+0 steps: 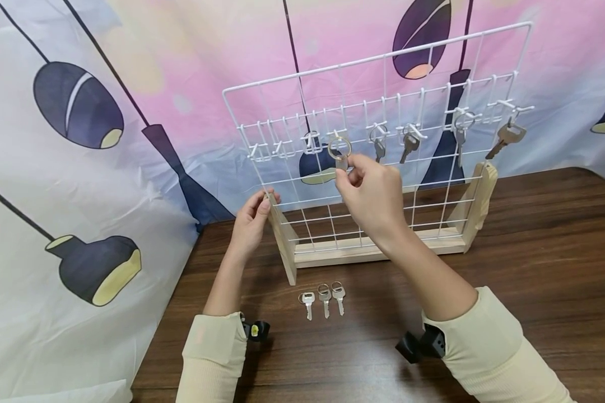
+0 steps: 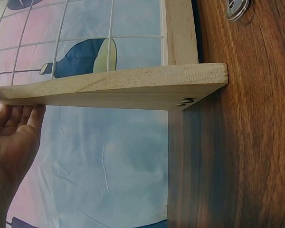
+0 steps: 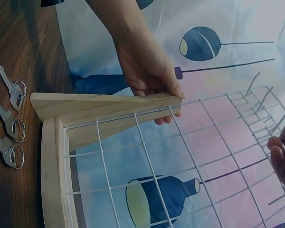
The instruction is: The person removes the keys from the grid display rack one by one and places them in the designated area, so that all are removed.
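Observation:
My left hand (image 1: pixel 249 226) grips the top of the left wooden side support (image 1: pixel 282 240) of a white wire grid rack. In the left wrist view, that hand's (image 2: pixel 16 147) fingers lie against the wood. In front of the row of hooks, my right hand (image 1: pixel 378 196) pinches a key (image 1: pixel 341 163) by its lower part, its ring upright at a hook; the fingers hide most of the key. Whether the ring is on the hook I cannot tell. Several ringed keys hang to the right, among them a brownish key (image 1: pixel 509 134). Three silver keys, one at left (image 1: pixel 307 300), lie on the table.
The rack's wooden base (image 1: pixel 378 255) stands on a dark brown wooden table (image 1: pixel 544 240). Several hooks at the grid's left hold no keys. Behind it hangs a patterned cloth (image 1: pixel 191 56) with lamp drawings.

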A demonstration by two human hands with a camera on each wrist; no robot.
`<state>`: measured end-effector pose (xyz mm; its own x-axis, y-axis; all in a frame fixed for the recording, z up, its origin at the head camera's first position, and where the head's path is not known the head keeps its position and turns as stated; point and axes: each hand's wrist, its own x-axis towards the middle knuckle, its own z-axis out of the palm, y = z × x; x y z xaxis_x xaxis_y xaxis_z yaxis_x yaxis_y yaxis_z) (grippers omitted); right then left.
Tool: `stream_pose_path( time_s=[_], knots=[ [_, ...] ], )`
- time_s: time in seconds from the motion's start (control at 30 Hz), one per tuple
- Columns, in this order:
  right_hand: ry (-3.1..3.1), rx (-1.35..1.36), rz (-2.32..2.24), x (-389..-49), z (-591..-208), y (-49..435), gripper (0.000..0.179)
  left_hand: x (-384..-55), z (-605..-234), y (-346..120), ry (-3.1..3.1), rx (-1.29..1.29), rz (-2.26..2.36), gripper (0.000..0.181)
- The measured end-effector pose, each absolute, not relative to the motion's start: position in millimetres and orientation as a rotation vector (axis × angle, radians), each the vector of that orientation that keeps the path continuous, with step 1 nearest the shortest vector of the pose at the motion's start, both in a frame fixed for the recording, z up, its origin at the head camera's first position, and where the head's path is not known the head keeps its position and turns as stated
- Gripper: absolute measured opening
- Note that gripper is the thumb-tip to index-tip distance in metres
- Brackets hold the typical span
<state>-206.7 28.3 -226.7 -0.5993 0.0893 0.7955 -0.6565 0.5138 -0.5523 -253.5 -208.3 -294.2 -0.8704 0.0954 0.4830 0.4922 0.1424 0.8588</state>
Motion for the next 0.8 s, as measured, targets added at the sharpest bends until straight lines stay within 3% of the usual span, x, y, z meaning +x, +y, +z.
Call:
stream_pose_path(
  time_s=[0.8],
  knots=[
    [-1.891,0.539,1.222,-182.6,-220.4,36.9,0.004,-253.7,-293.5,-208.9,-2.111,-0.58,-1.794,0.033]
  ],
)
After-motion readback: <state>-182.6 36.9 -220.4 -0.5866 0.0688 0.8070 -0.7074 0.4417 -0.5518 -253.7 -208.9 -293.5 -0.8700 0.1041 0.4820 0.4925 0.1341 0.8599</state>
